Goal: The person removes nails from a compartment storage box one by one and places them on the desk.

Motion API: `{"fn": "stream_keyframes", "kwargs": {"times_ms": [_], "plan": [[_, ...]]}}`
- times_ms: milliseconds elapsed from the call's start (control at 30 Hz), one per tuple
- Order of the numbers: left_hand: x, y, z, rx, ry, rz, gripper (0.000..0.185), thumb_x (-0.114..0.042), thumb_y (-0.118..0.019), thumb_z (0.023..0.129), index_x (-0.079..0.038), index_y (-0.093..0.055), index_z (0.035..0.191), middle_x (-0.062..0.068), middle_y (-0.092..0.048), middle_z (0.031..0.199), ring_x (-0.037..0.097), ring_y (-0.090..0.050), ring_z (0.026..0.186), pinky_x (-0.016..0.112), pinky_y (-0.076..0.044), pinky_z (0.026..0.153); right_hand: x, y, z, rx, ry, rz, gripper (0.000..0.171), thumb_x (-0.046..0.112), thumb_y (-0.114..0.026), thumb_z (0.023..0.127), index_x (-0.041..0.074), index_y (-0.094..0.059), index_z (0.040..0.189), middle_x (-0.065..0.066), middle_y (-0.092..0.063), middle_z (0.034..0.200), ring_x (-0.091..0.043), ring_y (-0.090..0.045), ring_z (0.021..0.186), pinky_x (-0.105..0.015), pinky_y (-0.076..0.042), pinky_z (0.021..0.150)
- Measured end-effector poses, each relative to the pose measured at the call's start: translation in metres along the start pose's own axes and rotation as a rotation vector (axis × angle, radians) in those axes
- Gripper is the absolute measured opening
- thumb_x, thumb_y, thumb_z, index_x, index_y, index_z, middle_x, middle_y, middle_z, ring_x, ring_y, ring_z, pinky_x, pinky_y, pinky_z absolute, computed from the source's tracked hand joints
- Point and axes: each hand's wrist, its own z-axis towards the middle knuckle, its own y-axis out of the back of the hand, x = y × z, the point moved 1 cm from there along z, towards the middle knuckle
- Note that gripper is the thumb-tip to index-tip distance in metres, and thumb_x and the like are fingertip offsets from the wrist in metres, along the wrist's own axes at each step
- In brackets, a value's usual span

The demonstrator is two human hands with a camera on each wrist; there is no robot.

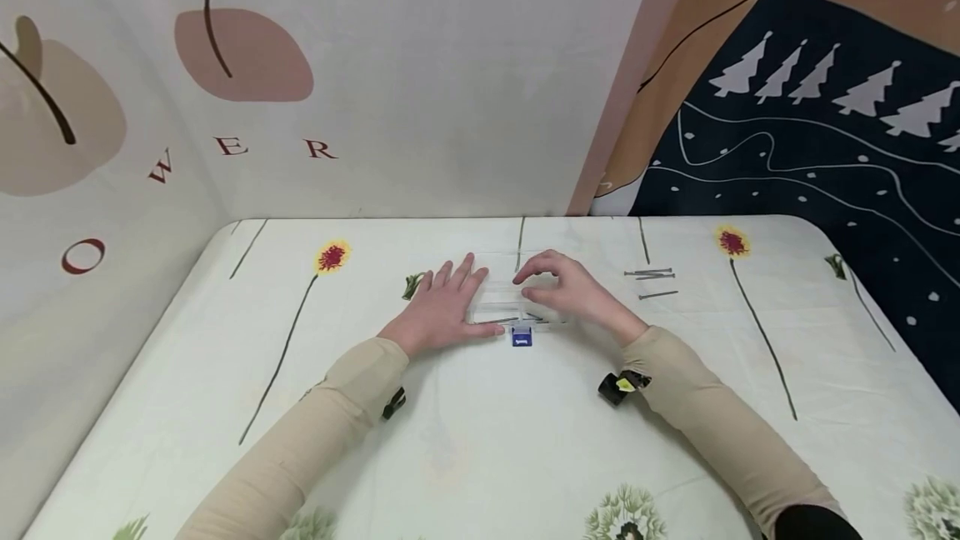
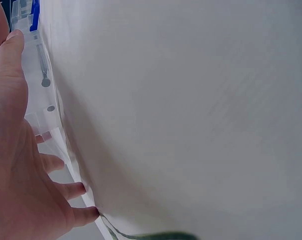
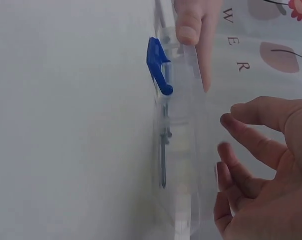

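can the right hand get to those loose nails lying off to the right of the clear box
Probably yes. The right hand hovers over the clear box holding nothing, and the loose nails lie on bare tablecloth to its right, with nothing between them.

A flower-printed cloth (image 1: 480,440) covers the tabletop. A few loose nails (image 1: 651,275) lie on it toward the far right. Behind hang a pale curtain (image 1: 420,90) with red letters and a dark hanging (image 1: 840,157) with white trees.
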Motion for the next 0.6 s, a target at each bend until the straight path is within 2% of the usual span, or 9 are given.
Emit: {"fn": "stream_keyframes", "kwargs": {"times_ms": [133, 367, 600], "plan": [[0.000, 0.000, 0.000, 0.001, 0.002, -0.004, 0.101, -0.077, -0.046, 0.083, -0.013, -0.018, 0.156, 0.013, 0.000, 0.161, 0.043, -0.009, 0.143, 0.060, -0.011, 0.111, 0.004, -0.008, 0.003, 0.017, 0.017, -0.038, 0.017, 0.007, -0.067, 0.087, 0.005, -0.073, 0.103, -0.015, -0.055, 0.123, -0.033, -0.046, 0.121, -0.051, -0.034, 0.102], [0.000, 0.000, 0.000, -0.002, -0.006, -0.007, 0.100, -0.077, -0.045, 0.084, -0.014, -0.018, 0.156, 0.013, 0.001, 0.161, 0.044, -0.009, 0.143, 0.061, -0.011, 0.110, 0.006, -0.019, 0.010, 0.080, 0.051, -0.084, 0.017, 0.009, -0.067, 0.087, 0.005, -0.074, 0.102, -0.016, -0.054, 0.124, -0.034, -0.044, 0.121, -0.052, -0.034, 0.101], [0.000, 0.001, -0.001, -0.001, -0.011, -0.006, 0.099, -0.076, -0.045, 0.084, -0.013, -0.018, 0.156, 0.013, 0.000, 0.161, 0.045, -0.008, 0.142, 0.062, -0.011, 0.110, 0.009, -0.025, 0.013, 0.159, 0.025, -0.203, 0.024, 0.020, -0.066, 0.088, 0.010, -0.074, 0.110, -0.012, -0.052, 0.131, -0.033, -0.041, 0.123, -0.055, -0.027, 0.099]]}}
